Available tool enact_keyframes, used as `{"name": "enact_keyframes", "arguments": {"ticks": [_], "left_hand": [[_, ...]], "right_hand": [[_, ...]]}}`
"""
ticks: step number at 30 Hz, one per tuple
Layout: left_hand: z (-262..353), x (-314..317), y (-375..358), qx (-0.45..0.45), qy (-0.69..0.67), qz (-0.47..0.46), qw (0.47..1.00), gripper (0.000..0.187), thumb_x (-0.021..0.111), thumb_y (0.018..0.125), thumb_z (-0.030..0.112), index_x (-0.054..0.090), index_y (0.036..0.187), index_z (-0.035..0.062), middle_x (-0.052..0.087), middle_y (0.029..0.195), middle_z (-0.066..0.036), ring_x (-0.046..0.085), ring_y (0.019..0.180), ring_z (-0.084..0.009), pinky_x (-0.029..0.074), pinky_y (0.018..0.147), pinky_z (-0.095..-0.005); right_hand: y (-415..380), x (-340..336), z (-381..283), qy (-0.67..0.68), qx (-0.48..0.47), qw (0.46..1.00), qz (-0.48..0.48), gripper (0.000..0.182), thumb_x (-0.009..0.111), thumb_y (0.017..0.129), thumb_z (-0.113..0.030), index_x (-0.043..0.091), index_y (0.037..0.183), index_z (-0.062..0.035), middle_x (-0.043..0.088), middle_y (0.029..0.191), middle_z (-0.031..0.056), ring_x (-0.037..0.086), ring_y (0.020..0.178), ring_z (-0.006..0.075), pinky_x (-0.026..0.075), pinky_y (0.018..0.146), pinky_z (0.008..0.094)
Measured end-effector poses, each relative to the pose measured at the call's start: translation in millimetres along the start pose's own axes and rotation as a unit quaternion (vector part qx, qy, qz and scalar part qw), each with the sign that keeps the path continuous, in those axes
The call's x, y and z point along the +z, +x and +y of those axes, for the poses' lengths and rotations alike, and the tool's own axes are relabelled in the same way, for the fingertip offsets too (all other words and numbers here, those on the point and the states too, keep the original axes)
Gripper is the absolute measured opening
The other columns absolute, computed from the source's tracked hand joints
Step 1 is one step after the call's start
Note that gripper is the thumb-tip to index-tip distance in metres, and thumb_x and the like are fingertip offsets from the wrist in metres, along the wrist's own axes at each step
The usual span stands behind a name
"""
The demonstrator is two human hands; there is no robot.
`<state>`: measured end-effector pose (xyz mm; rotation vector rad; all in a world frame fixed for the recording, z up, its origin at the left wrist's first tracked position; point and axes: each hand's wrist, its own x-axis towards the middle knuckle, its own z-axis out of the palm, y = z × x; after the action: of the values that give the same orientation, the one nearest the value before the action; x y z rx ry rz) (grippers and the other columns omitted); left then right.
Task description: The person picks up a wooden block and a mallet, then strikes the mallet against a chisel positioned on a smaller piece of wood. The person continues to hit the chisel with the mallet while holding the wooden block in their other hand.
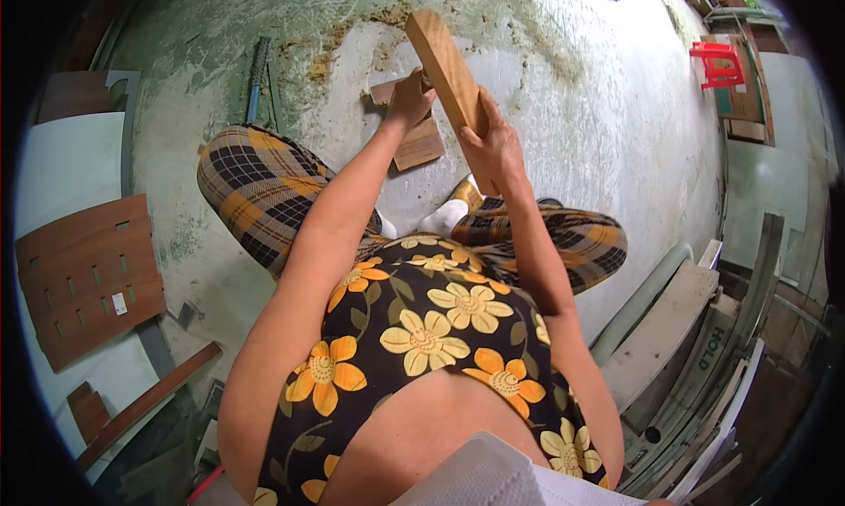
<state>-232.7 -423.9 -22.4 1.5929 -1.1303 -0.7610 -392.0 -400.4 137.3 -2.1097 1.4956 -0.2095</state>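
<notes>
A thick wooden beam (449,66) is tilted up in front of me, its upper end pointing away and to the left. My right hand (497,145) is wrapped round its lower part, with the thumb on the near face. Just left of the beam, my left hand (411,99) is closed, its fingers curled and partly hidden; what they grip cannot be made out. Below and behind the left hand, a shorter wooden block (418,147) is low over the floor between my knees. Another wood end (383,92) shows left of that hand.
A blue-handled tool (255,88) lies on the worn concrete floor (598,110). Slotted brown board (92,277) and pale panels are at the left. Long planks (660,330) are stacked at the right. A red plastic stool (717,64) stands at the far right.
</notes>
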Motion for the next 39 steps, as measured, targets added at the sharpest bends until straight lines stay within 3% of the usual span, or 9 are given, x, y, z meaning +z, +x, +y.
{"name": "enact_keyframes", "arguments": {"ticks": [4, 8, 11, 13, 15, 18, 21, 27, 39], "left_hand": [[-16, 5, 2, 0.036, -0.004, 0.019, 0.999, 0.043, 0.068, 0.080, 0.023, 0.055, 0.116, 0.0049, 0.067, 0.098, -0.020, 0.064, 0.094, -0.0381, 0.052, 0.082, -0.0425], [-11, 4, 4, -0.043, 0.033, -0.002, 0.999, 0.045, 0.070, 0.080, 0.026, 0.054, 0.118, 0.0073, 0.065, 0.105, -0.021, 0.062, 0.100, -0.0390, 0.050, 0.085, -0.0448], [-8, 4, 3, -0.027, 0.049, 0.012, 0.998, 0.044, 0.069, 0.080, 0.025, 0.054, 0.117, 0.0065, 0.066, 0.103, -0.021, 0.063, 0.098, -0.0390, 0.051, 0.083, -0.0445], [-7, 3, 0, -0.024, -0.009, 0.017, 1.000, 0.039, 0.066, 0.083, 0.025, 0.058, 0.114, 0.0021, 0.068, 0.097, -0.019, 0.068, 0.090, -0.0300, 0.052, 0.079, -0.0371], [-8, 2, 6, 0.027, -0.018, 0.041, 0.999, 0.036, 0.067, 0.083, 0.023, 0.059, 0.112, 0.0018, 0.068, 0.092, -0.019, 0.068, 0.086, -0.0281, 0.052, 0.075, -0.0375], [1, -2, -1, 0.012, -0.015, 0.042, 0.999, 0.036, 0.069, 0.081, 0.025, 0.060, 0.108, 0.0028, 0.068, 0.094, -0.021, 0.067, 0.090, -0.0351, 0.053, 0.074, -0.0403], [-1, 1, 5, -0.017, 0.020, 0.040, 0.999, 0.037, 0.070, 0.080, 0.026, 0.059, 0.108, 0.0043, 0.067, 0.097, -0.020, 0.065, 0.093, -0.0381, 0.053, 0.076, -0.0416], [-3, 3, 0, -0.030, 0.037, 0.024, 0.999, 0.040, 0.070, 0.079, 0.026, 0.058, 0.111, 0.0052, 0.068, 0.098, -0.018, 0.065, 0.094, -0.0370, 0.052, 0.079, -0.0424], [-6, 5, -2, -0.054, 0.056, 0.014, 0.997, 0.045, 0.072, 0.079, 0.028, 0.057, 0.115, 0.0062, 0.067, 0.101, -0.019, 0.063, 0.096, -0.0387, 0.051, 0.082, -0.0431]], "right_hand": [[-1, -8, -12, 0.027, -0.031, 0.999, 0.016, 0.072, 0.067, 0.077, -0.028, 0.038, 0.142, -0.0138, 0.062, 0.107, 0.0289, 0.060, 0.101, 0.0437, 0.049, 0.087, 0.0458], [-4, -14, -20, 0.155, -0.086, 0.982, 0.070, 0.072, 0.066, 0.078, -0.024, 0.036, 0.142, -0.0139, 0.062, 0.108, 0.0289, 0.059, 0.104, 0.0433, 0.050, 0.088, 0.0440], [-4, -1, -8, 0.131, -0.080, 0.985, 0.085, 0.074, 0.066, 0.077, -0.024, 0.034, 0.143, -0.0137, 0.062, 0.108, 0.0289, 0.059, 0.103, 0.0439, 0.050, 0.088, 0.0441], [2, 4, 2, 0.040, -0.009, 0.999, -0.002, 0.074, 0.066, 0.077, -0.026, 0.035, 0.143, -0.0127, 0.061, 0.112, 0.0290, 0.059, 0.105, 0.0444, 0.048, 0.090, 0.0445], [0, 3, 1, 0.099, -0.015, 0.995, 0.008, 0.071, 0.068, 0.079, -0.012, 0.038, 0.143, -0.0095, 0.059, 0.123, 0.0220, 0.058, 0.114, 0.0260, 0.047, 0.095, 0.0357], [-4, 4, 3, 0.178, -0.065, 0.981, 0.036, 0.068, 0.067, 0.080, -0.010, 0.040, 0.142, -0.0076, 0.059, 0.124, 0.0185, 0.059, 0.111, 0.0232, 0.048, 0.093, 0.0348], [-6, -8, -8, 0.209, -0.056, 0.975, 0.040, 0.070, 0.064, 0.077, -0.020, 0.039, 0.141, -0.0069, 0.055, 0.127, 0.0249, 0.054, 0.119, 0.0343, 0.043, 0.100, 0.0385], [-5, -5, 3, 0.232, -0.057, 0.969, 0.065, 0.071, 0.066, 0.077, -0.020, 0.039, 0.140, -0.0001, 0.055, 0.128, 0.0247, 0.055, 0.120, 0.0317, 0.043, 0.100, 0.0370], [-7, -6, 3, 0.228, -0.040, 0.971, 0.060, 0.071, 0.067, 0.077, -0.020, 0.040, 0.140, -0.0011, 0.058, 0.125, 0.0235, 0.057, 0.116, 0.0298, 0.044, 0.097, 0.0362]]}}
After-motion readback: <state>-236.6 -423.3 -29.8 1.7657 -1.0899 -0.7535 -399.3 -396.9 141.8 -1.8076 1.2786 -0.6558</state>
